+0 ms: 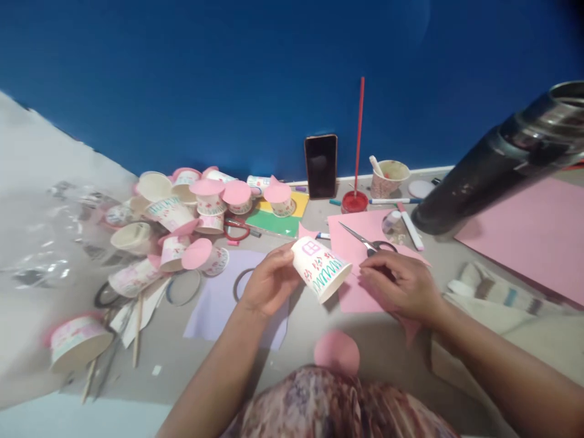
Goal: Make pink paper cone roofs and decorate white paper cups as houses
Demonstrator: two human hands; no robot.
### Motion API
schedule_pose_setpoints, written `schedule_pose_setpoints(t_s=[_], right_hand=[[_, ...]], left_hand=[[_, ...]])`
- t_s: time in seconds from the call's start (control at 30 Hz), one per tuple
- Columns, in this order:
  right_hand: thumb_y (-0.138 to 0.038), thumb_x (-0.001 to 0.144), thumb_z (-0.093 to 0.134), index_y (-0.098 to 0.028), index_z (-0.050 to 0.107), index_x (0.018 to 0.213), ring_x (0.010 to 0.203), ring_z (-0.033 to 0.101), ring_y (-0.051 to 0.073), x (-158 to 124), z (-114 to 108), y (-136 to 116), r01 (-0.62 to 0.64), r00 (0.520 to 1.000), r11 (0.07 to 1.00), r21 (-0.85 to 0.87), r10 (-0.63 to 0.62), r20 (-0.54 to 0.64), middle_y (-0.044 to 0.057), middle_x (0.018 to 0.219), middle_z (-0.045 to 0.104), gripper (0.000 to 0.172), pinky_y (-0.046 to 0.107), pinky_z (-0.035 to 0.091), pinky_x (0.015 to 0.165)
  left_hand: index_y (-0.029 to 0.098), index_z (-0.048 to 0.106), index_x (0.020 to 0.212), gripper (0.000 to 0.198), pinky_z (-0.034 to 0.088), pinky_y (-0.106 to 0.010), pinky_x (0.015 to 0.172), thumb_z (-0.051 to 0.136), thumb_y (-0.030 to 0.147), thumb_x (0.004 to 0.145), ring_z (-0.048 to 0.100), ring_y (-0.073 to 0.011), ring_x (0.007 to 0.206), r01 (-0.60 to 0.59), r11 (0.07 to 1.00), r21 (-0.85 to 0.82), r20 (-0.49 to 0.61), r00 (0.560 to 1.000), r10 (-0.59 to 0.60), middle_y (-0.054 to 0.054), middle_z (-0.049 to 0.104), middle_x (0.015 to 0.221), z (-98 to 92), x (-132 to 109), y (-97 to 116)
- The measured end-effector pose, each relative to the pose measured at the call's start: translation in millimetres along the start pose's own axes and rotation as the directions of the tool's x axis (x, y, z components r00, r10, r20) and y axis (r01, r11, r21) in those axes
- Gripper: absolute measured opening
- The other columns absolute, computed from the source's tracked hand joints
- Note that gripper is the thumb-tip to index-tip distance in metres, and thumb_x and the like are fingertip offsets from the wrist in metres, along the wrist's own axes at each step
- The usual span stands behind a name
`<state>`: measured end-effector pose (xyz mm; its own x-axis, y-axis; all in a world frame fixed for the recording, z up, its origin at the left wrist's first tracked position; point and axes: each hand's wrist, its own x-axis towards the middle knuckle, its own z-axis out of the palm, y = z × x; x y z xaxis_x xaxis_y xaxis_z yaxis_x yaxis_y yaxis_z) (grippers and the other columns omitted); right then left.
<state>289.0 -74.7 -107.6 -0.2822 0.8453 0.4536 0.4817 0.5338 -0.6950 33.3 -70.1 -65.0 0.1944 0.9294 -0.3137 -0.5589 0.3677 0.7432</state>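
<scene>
My left hand (268,283) grips a white paper cup (321,269) drawn with pink and teal marks, held tilted above the table. Its rim points down to the right. My right hand (401,287) lies on a pink paper sheet (353,243), fingers bent and pressing on it. Whether they pinch anything I cannot make out. Scissors (368,243) rest on the same sheet just beyond my right hand. A pink paper circle (336,352) lies on the table near my body.
Several decorated cups with pink lids (205,207) are piled at the left. A phone (321,165) leans on the blue wall beside a red stick in a lid (356,201). A dark flask (502,161) lies at right over large pink paper (538,237). Markers (410,226) and a lilac sheet (214,304) lie about.
</scene>
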Motion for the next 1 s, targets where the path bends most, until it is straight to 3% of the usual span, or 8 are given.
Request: schedule_pose_setpoints(t_s=[0.23,0.43,0.5,0.57,0.63,0.7,0.8,1.0], right_hand=[[-0.018,0.096,0.063,-0.023,0.07,0.086,0.061,0.068,0.014,3.5,-7.9,-18.0,0.151,0.988,0.985,0.082,-0.148,-0.036,0.001,0.073,0.076,0.013,0.024,0.05,0.057],[-0.022,0.097,0.063,-0.021,0.07,0.08,0.058,0.065,0.012,1.6,-5.8,-17.0,0.194,0.98,0.98,-0.039,-0.195,-0.032,0.0,0.068,0.074,0.018,0.023,0.045,0.055],[-0.025,0.099,0.061,-0.021,0.07,0.076,0.056,0.063,0.013,0.3,-5.9,-15.4,0.164,0.984,0.972,-0.17,-0.173,-0.038,0.001,0.064,0.071,0.025,0.025,0.042,0.056],[-0.029,0.101,0.057,-0.022,0.07,0.072,0.057,0.062,0.015,-0.5,-7.2,-13.9,0.114,0.99,0.938,-0.326,-0.133,-0.037,0.002,0.061,0.069,0.033,0.028,0.039,0.057],[-0.033,0.103,0.053,-0.022,0.07,0.07,0.059,0.061,0.016,-0.9,-8.9,-13.4,0.092,0.994,0.891,-0.444,-0.11,-0.016,0.004,0.062,0.07,0.039,0.031,0.038,0.058],[-0.035,0.104,0.052,-0.023,0.071,0.07,0.062,0.062,0.017,-1.4,-9.9,-14.7,0.109,0.993,0.859,-0.501,-0.121,0.008,0.005,0.065,0.072,0.041,0.032,0.039,0.06],[-0.03,0.104,0.052,-0.023,0.072,0.073,0.064,0.062,0.017,-3.5,-9.0,-20.5,0.191,0.98,0.828,-0.527,-0.192,0.054,0.005,0.067,0.073,0.037,0.033,0.039,0.061],[-0.019,0.099,0.062,-0.022,0.072,0.076,0.062,0.061,0.017,-13.3,1.1,-27.7,0.336,0.93,0.8,-0.497,-0.366,0.039,0.003,0.068,0.074,0.026,0.034,0.035,0.061]], left_hand=[[0.015,0.076,0.078,0.015,0.052,-0.031,0.072,0.079,0.026,0.068,0.073,-0.0242,0.08,0.074,0.997,0.015,0.044,0.996,-0.075,-0.005,0.078,0.076,9.4,7.9,-13.4],[0.013,0.079,0.088,0.034,0.052,-0.031,0.071,0.085,0.037,0.064,0.072,-0.0263,0.085,0.111,0.982,0.152,0.044,0.992,-0.119,-0.007,0.075,0.076,10.1,11.1,-13.2],[0.018,0.079,0.097,0.036,0.052,-0.03,0.072,0.085,0.041,0.07,0.071,-0.0216,0.084,0.006,0.973,0.232,-0.081,0.997,0.013,-0.005,0.076,0.084,11.1,3.5,-16.1],[0.023,0.079,0.101,0.029,0.052,-0.026,0.071,0.084,0.039,0.077,0.067,-0.0149,0.078,-0.149,0.91,0.387,-0.237,0.938,0.255,-0.001,0.074,0.086,13.6,-9.5,-20.4],[0.021,0.08,0.091,0.019,0.049,-0.024,0.066,0.084,0.037,0.081,0.061,-0.0116,0.069,-0.183,0.849,0.496,-0.275,0.894,0.354,0.0,0.07,0.076,19.3,-23.4,-26.9],[0.017,0.08,0.085,0.024,0.049,-0.025,0.063,0.086,0.039,0.078,0.062,-0.0131,0.069,-0.074,0.919,0.387,-0.224,0.96,0.171,-0.003,0.07,0.073,29.2,-32.8,-35.8],[0.014,0.08,0.084,0.035,0.049,-0.022,0.059,0.096,0.038,0.064,0.061,-0.0117,0.069,0.091,0.996,0.021,-0.17,0.982,-0.086,-0.004,0.071,0.08,47.1,-34.4,-50.1],[0.012,0.075,0.074,0.032,0.046,-0.018,0.054,0.099,0.029,0.061,0.058,-0.0083,0.065,0.104,0.975,-0.195,-0.159,0.978,-0.136,-0.001,0.066,0.072,58.4,-24.7,-57.7]])
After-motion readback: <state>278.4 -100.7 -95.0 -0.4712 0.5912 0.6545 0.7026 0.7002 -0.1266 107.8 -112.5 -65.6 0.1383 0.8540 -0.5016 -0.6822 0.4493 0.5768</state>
